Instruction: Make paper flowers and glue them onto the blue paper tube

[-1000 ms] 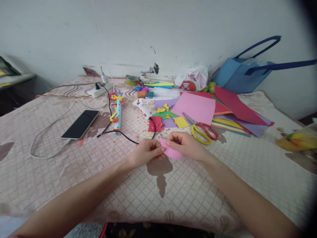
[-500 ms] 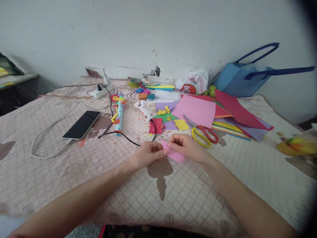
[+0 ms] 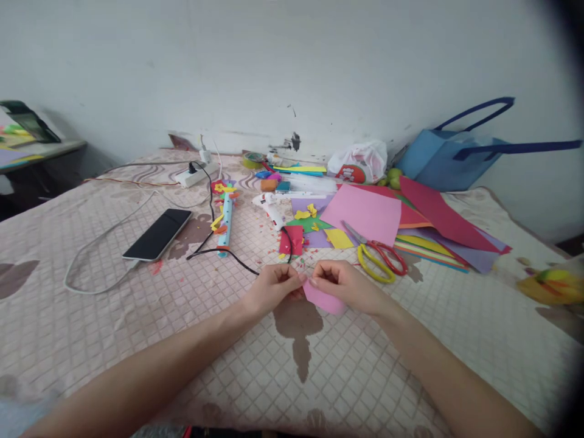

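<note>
A small piece of pink paper (image 3: pixel 325 300) is pinched between my two hands above the patterned tablecloth. My left hand (image 3: pixel 276 289) is closed on the paper's upper left end, thumb against fingertips. My right hand (image 3: pixel 344 285) pinches it along the top, with the lower part hanging out below. The two thumbs nearly meet, and the fingertips hide the paper's upper edge. Just beyond my right hand lie scissors (image 3: pixel 382 258) with one yellow and one red handle. A white glue gun (image 3: pixel 270 210) rests farther back, its black cord running near my left hand.
Coloured paper sheets (image 3: pixel 365 213) are piled at the back right, before a blue bag (image 3: pixel 449 158) and a white plastic bag (image 3: pixel 358 163). To the left are a phone (image 3: pixel 158 234) on a cable, a power strip (image 3: pixel 197 175) and a decorated light-blue strip (image 3: pixel 225 222).
My fingertips have drawn closer together along the pink paper's top edge, covering the corner that showed between them. The whole view has shifted slightly, so the scene sits lower and farther right.
</note>
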The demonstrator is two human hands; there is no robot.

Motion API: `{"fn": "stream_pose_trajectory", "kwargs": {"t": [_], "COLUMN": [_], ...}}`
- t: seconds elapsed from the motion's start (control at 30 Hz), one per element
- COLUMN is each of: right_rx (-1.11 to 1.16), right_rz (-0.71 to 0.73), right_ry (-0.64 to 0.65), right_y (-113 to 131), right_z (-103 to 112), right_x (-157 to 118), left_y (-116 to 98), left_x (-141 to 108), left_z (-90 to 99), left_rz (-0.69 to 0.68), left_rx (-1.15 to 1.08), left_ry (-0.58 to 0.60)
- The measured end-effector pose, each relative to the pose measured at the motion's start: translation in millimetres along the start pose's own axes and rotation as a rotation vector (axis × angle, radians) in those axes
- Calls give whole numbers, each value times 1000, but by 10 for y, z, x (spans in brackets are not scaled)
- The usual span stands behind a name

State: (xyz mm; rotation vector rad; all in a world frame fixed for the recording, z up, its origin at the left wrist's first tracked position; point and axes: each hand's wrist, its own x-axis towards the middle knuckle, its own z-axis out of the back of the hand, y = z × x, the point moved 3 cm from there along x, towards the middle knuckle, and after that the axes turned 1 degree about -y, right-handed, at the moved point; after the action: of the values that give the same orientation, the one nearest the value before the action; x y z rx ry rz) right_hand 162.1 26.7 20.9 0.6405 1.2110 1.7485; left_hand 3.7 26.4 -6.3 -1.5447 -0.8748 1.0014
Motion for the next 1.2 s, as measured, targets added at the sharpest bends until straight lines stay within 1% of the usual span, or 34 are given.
{"fn": "stream_pose_trajectory", "kwargs": {"t": [0.17,0.23,0.37,0.6,0.77,0.83,0.93,1.0,1.1,1.17,1.2], "right_rx": [-27,-22,-5,6,8,-2,-16,-18,-21,-26,-29], "right_rz": [7,9,19,22,25,28,7,-2,5,1,-1], "right_ry": [-6,-8,-8,6,1,-6,-13,-13,-18,-19,-21], "right_y": [3,4,5,14,22,19,13,17,31,31,29], "right_z": [4,6,3,-5,2,4,8,9,13,13,14], "right_x": [-5,-6,-6,-11,-17,-17,-14,-13,-16,-17,-17], "left_y": [-7,-11,-11,-8,-57,-54,-24,-13,-21,-22,-18], "left_x": [-8,-1,21,17,13,10,-2,-12,-18,-17,-16], "left_z": [-33,-29,-5,5,28,33,9,-12,-19,-15,-16], "left_rz": [95,81,8,76,-17,-15,47,57,27,40,59], "left_rx": [-57,-45,-13,-79,-8,10,32,51,65,60,57], "left_ry": [46,43,36,57,47,46,114,167,171,168,185]}}
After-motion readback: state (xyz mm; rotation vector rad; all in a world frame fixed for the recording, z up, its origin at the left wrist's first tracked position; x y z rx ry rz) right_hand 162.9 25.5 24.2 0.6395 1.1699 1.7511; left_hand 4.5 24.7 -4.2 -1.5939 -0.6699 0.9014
